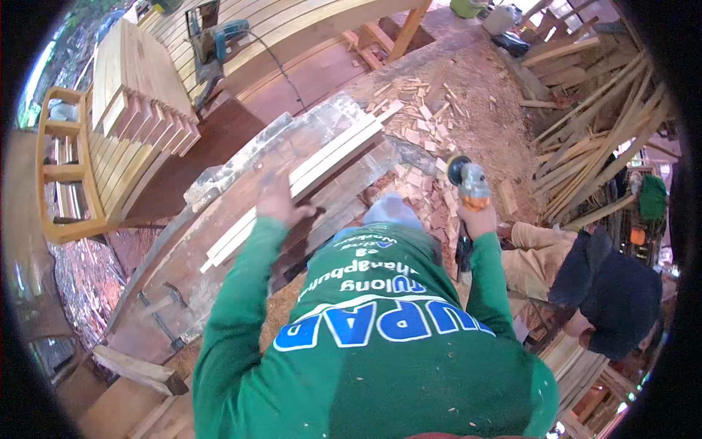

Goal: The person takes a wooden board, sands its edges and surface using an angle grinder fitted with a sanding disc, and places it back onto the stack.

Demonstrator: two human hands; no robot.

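A long pale wooden piece with grooves (338, 155) lies slantwise across a worn workbench (252, 172). My left hand (278, 201) is over the middle of this piece, its thumb apart from the blurred fingers; whether it grips the wood I cannot tell. Off the bench's right side, my right hand (477, 218) is closed around a handheld power tool (472, 183) with an orange and grey body and a round dark disc at its far end. The disc is apart from the wooden piece.
Stacked boards (139, 88) stand at the upper left beside a curved wooden frame (66, 172). A corded blue tool (230, 35) rests on slats. Clamps (164, 314) lie lower left. Wood scraps (428, 121) litter the ground. Another person (599, 285) bends at the right.
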